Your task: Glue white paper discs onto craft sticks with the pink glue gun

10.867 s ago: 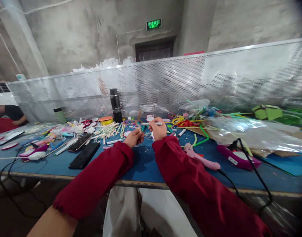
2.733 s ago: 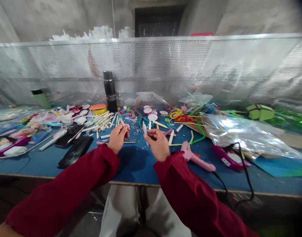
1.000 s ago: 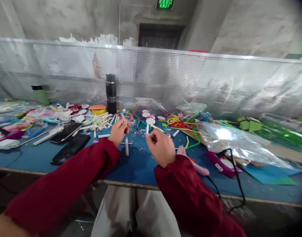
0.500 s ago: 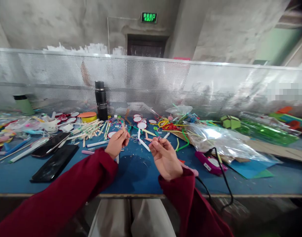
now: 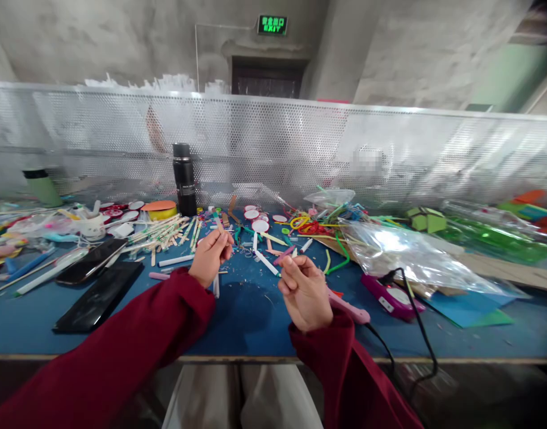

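Above the blue table, my left hand [image 5: 211, 257] pinches a craft stick [image 5: 219, 222] between thumb and fingertips; its upper end is greenish. My right hand [image 5: 304, 287] is closed, with a short purple stick-like piece [image 5: 284, 255] pinched at its fingertips. A gap separates the two hands. Between them on the table lie white marker-like sticks [image 5: 267, 262] and a round white disc with a red rim [image 5: 260, 226]. Partly hidden behind my right wrist is a pink tool [image 5: 351, 307] with a black cord, perhaps a glue gun.
Two dark phones [image 5: 99, 296] lie at left near a pile of craft sticks [image 5: 168, 237]. A black bottle [image 5: 184, 180] stands against the perforated metal screen [image 5: 273, 149]. To the right are a purple box [image 5: 392, 298] with a plugged-in cord and a clear plastic bag [image 5: 389, 244].
The purple piece now shows clearly at my right fingertips, and that hand's fingers have turned and curled more. My left hand has barely moved with its craft stick. The view has shifted slightly.
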Tool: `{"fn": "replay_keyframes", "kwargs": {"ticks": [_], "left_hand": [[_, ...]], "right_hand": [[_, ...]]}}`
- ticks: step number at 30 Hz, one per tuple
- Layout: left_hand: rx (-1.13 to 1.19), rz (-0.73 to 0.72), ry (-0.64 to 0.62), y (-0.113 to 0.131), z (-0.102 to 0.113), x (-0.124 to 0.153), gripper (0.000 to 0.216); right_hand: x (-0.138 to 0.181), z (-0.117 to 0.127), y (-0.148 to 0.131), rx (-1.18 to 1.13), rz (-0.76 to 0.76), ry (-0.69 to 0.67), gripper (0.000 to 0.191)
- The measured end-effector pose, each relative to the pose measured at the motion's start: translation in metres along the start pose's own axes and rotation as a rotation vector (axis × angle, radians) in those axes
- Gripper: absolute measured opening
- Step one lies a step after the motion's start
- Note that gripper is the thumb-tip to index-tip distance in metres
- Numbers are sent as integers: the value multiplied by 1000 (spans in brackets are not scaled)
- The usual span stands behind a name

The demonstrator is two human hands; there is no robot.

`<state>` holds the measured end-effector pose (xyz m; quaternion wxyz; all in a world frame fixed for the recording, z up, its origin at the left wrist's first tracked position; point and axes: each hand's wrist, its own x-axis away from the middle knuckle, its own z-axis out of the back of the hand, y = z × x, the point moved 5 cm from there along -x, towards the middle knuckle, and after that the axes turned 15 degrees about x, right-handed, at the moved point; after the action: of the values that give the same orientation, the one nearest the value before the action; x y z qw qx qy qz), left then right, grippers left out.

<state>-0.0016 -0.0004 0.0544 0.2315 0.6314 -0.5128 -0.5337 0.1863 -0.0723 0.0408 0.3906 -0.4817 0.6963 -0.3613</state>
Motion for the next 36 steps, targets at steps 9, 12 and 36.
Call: {"fn": "replay_keyframes", "kwargs": {"ticks": [9,12,36], "left_hand": [[15,-32,37,-2,5,-3,31],[6,-21,50,0,6,-4,32],[-176,27,-90,1,-3,12,32]], "right_hand": [[1,-8,-8,77,67,-49,38],[-4,-9,-9,143,104,-29,40],[-45,-24,-16,1063,443,-199,28]]}}
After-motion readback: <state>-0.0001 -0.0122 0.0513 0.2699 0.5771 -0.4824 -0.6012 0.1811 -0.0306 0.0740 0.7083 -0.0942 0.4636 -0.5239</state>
